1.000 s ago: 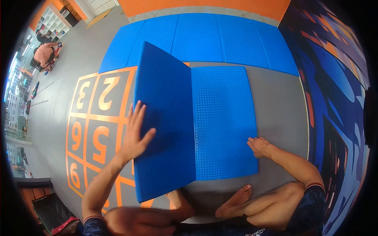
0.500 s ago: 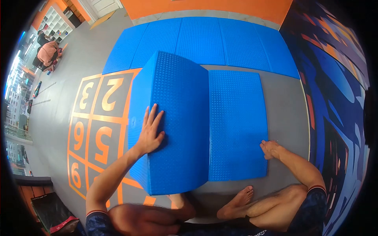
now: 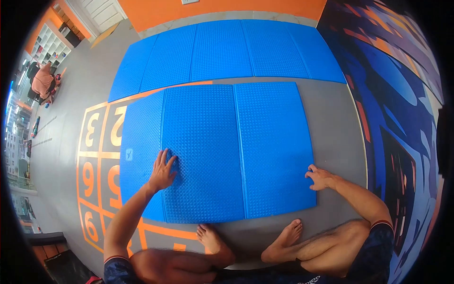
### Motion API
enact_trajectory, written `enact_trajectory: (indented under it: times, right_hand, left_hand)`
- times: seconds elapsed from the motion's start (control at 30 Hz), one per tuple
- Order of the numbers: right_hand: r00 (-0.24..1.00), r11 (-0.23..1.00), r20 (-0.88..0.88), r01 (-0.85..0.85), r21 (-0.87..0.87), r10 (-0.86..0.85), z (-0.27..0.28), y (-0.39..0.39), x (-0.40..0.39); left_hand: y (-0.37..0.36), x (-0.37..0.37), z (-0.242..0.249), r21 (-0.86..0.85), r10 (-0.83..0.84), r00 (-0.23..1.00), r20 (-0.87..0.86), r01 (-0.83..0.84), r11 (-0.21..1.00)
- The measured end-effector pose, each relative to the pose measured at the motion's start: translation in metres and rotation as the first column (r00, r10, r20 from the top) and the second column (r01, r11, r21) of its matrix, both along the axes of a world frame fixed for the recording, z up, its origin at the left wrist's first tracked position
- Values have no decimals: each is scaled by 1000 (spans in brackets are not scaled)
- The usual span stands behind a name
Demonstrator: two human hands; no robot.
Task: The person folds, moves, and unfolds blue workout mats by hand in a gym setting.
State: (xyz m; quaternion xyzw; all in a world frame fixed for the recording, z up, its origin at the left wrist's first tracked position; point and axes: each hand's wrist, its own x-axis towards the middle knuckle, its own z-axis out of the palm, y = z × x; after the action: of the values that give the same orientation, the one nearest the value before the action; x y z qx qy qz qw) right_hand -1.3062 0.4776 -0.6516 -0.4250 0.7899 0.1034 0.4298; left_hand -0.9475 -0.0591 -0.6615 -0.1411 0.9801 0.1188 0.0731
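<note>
A blue textured folding mat [image 3: 201,123] lies unfolded on the grey floor in front of me, three panels showing. My left hand [image 3: 162,171] rests on it near the crease between the left and middle panels, fingers spread. At the mat's right edge is my right hand [image 3: 320,178], its fingers bent but apart over the rim. It does not visibly pinch the mat. A small pale logo [image 3: 129,154] marks the left panel.
A second blue mat [image 3: 220,49] lies flat beyond, along the orange wall [image 3: 227,9]. A painted wall [image 3: 378,94] runs along the right. Orange numbered squares [image 3: 88,177] mark the floor at left. A person [image 3: 43,81] bends down far left. My bare feet [image 3: 288,234] are close to the near edge.
The raised left part of the mat has come down flat, with my left hand moving down and left on it. My right hand has stayed by the right edge. The view has shifted slightly.
</note>
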Motion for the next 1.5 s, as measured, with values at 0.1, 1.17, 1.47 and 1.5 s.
enact_trajectory:
  times: [0.1,1.17,1.47,1.5]
  right_hand:
    - [989,988,31,143,-64,-142,-6,8,0]
    - [189,340,566,924,173,-803,-15,-25,14]
    - [374,423,452,906,8,-810,-22,-48,19]
    - [374,411,438,911,-11,-817,-22,-45,15]
  left_hand:
    - [19,4,-8,70,-1,992,129,-8,998]
    - [17,24,-32,188,-190,848,494,108,976]
    - [18,24,-27,169,-188,848,496,118,979]
    - [20,23,-23,156,-172,843,510,106,982]
